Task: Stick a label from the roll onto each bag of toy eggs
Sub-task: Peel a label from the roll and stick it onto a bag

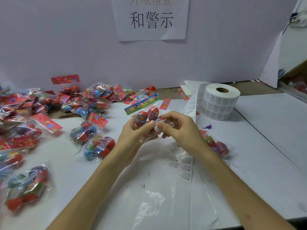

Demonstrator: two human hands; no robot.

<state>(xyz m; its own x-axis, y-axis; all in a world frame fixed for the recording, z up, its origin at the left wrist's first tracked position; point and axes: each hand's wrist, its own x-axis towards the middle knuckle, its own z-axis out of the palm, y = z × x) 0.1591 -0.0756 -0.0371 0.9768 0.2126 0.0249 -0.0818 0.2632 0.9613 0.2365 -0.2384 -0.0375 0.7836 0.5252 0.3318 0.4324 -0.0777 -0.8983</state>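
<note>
Left on the table (69, 171), bagged toy eggs (33, 113) sprawl; dead centre, left hand (132, 131) grips a bag of red eggs (143, 113), right hand (179, 130) pinching a white label (157, 126) against it. Further right, backing strip (188, 105) trails behind that hand to the label roll (219, 102), tiny purple dinosaur (207, 126) alongside.

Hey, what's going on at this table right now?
A person is labelling. The left hand holds one bag of toy eggs up off the table, and the right hand pinches a small white label against it. The label roll stands behind to the right, its strip trailing toward the person. Many more bags lie scattered on the left.
</note>
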